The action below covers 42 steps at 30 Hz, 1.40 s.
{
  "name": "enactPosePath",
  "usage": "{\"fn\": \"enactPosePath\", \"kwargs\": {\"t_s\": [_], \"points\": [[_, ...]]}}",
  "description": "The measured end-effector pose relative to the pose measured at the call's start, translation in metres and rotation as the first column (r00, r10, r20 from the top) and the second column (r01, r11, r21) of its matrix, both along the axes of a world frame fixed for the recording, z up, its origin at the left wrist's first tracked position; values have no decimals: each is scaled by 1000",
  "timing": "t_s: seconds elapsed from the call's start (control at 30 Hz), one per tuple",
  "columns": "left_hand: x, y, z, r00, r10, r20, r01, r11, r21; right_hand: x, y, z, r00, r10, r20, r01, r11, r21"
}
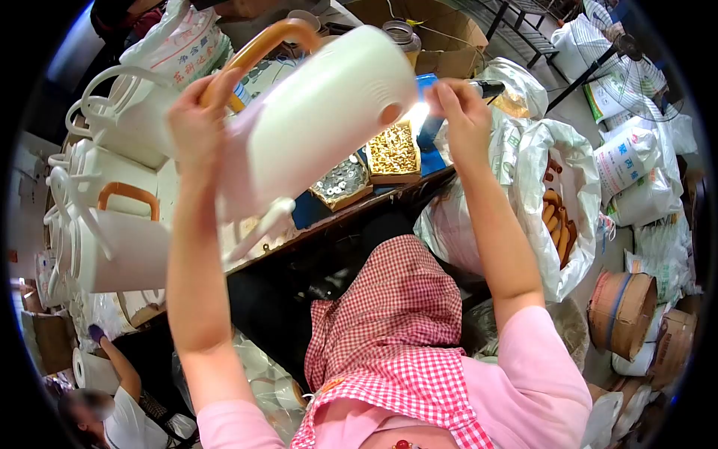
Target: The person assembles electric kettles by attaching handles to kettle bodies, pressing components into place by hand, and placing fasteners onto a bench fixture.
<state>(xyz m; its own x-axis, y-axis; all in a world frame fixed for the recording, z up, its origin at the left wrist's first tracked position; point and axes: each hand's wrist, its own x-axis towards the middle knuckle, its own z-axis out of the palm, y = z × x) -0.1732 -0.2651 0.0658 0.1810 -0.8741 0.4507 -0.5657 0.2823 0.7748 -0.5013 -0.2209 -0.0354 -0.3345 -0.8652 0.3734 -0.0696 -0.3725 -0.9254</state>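
A white plastic watering can (321, 112) is held tilted above the bench, its brown handle (262, 49) at the top. My left hand (198, 123) is closed around the end of that handle. Close to the can's other end, by a round brown spot on its side, my right hand (465, 116) has its fingers pinched together. Whatever lies between those fingertips is too small or blurred to name. Just beyond the right hand a black object (491, 89) sticks out; whether it is held cannot be told.
Below the can are a box of brass-coloured screws (393, 153) and a box of washers (342, 183). White watering cans (123, 247) crowd the left. At right stands a sack of brown handles (557, 221), with a fan (628, 52) beyond. A person (127, 415) is at lower left.
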Motion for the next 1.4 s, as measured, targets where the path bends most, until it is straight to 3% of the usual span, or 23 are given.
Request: {"fn": "enactPosePath", "kwargs": {"t_s": [0.07, 0.1, 0.17, 0.23, 0.3, 0.37, 0.43, 0.5, 0.57, 0.63, 0.7, 0.77, 0.8, 0.87, 1.0, 1.17, 1.4], "points": [[46, 15, 11, 998, 53, -22, -52, 998, 43, -8, 25, -17, 997, 80, -22, -76, 987, 143], [67, 29, 13, 997, 74, -17, -73, 996, 42, -7, 32, -29, 982, 94, -165, -58, 976, 211], [78, 86, 32, 969, 231, -90, -205, 951, 231, 2, 33, -39, 873, 176, -454, -47, 959, 281], [129, 126, 22, 934, 225, -276, -182, 968, 171, 18, 21, -42, 817, 202, -539, -48, 957, 287], [160, 172, 8, 919, 280, -277, -236, 954, 183, 33, 2, -48, 580, 178, -795, 63, 963, 261], [163, 209, -2, 903, 359, -236, -331, 932, 149, 43, -18, -77, 513, 205, -833, 111, 947, 301], [167, 242, -20, 886, 384, -258, -364, 923, 125, 46, -27, -96, 438, 165, -884, 72, 973, 217], [170, 262, -38, 861, 422, -282, -406, 906, 117, 50, -22, -90, 510, 208, -835, 132, 940, 314], [174, 278, -50, 836, 428, -343, -397, 904, 160, 49, -16, -84, 408, 150, -901, 169, 957, 237], [178, 283, -53, 832, 399, -385, -385, 916, 115, 53, -5, -67, 478, 127, -869, 142, 965, 220], [178, 284, -55, 808, 413, -421, -388, 910, 147, 68, 15, -29, 747, 206, -632, -61, 968, 242], [182, 284, -62, 802, 413, -430, -391, 909, 145, 96, 22, -4, 906, 277, -321, -235, 958, 163], [180, 281, -64, 836, 408, -367, -396, 912, 110, 110, 18, 11, 902, 280, -330, -238, 958, 163], [177, 278, -62, 885, 374, -278, -367, 927, 80, 139, 1, 36, 882, 450, -140, -439, 892, 105], [166, 283, -53, 890, 361, -279, -333, 932, 144, 186, -35, 40, 842, 506, -188, -511, 859, 25], [166, 285, -58, 890, 387, -241, -364, 922, 134, 195, -46, 44, 756, 540, -370, -515, 840, 174], [168, 279, -59, 900, 375, -223, -354, 926, 130, 195, -49, 51, 657, 492, -571, -471, 859, 199]]}}
